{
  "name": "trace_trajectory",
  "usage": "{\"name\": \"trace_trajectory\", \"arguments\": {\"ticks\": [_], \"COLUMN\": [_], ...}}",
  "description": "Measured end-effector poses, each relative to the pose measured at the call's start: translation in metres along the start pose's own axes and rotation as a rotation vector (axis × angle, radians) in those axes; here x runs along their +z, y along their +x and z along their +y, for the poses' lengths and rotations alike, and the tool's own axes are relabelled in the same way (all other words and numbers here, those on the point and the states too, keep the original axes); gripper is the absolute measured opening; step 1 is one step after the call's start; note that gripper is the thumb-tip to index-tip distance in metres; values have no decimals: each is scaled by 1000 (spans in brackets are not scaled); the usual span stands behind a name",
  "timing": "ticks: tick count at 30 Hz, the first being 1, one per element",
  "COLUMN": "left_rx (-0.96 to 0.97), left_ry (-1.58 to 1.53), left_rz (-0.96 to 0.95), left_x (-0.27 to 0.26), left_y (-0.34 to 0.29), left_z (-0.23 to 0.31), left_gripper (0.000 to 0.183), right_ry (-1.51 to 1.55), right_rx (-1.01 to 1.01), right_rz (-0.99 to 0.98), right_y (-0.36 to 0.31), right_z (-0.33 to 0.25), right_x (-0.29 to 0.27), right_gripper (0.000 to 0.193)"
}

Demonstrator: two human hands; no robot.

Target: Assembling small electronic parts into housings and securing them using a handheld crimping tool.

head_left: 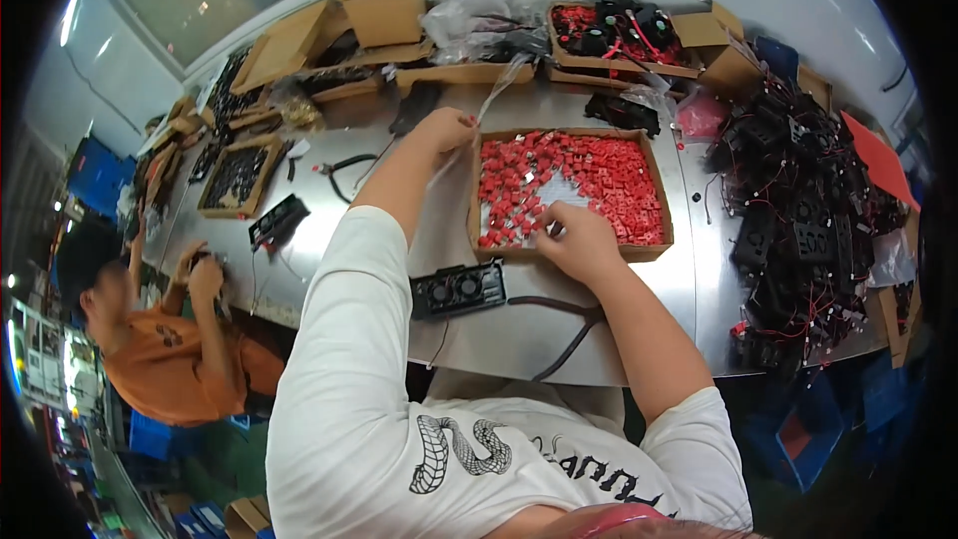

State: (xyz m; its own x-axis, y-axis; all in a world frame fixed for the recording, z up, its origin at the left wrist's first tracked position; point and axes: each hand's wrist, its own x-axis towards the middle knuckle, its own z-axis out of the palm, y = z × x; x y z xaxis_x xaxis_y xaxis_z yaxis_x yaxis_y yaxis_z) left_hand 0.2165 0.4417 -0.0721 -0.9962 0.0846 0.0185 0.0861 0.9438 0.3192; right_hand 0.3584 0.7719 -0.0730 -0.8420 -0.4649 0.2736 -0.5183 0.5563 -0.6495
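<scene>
In front of me a shallow cardboard box holds many small red plastic pieces, with part of its pale bottom showing. My right hand reaches in over the near edge, thumb and fingers pinched together; what they hold, if anything, is too small to tell. Beyond the box's left side, my left hand is closed at the fingertips on a thin clear plastic strip. A red speck shows at those fingertips. Nearer me lies a black twin-fan unit, beside dark-handled pliers.
Black fan housings with red wires are heaped at the right. Another pair of pliers, a black unit and a tray of black parts lie leftward. Cartons line the back. A co-worker in orange sits at left.
</scene>
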Motion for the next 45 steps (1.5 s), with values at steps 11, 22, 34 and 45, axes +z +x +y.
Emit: {"name": "trace_trajectory", "arguments": {"ticks": [11, 22, 34, 45], "left_rx": [-56, 180, 21, -20], "left_ry": [-1194, -287, 27, -153], "left_rz": [180, 112, 180, 452], "left_x": [-91, -62, 25, 57], "left_y": [196, -17, -309, -332], "left_z": [40, 119, 125, 93], "left_gripper": [54, 42, 75, 81], "right_ry": [48, 92, 489, 718], "right_rx": [-139, -121, -15, 461], "right_rz": [30, 46, 185, -206], "right_y": [10, 6, -1, -96], "right_z": [0, 16, 11, -24], "right_x": [14, 8, 10, 21], "right_gripper": [13, 19, 16, 24]}}
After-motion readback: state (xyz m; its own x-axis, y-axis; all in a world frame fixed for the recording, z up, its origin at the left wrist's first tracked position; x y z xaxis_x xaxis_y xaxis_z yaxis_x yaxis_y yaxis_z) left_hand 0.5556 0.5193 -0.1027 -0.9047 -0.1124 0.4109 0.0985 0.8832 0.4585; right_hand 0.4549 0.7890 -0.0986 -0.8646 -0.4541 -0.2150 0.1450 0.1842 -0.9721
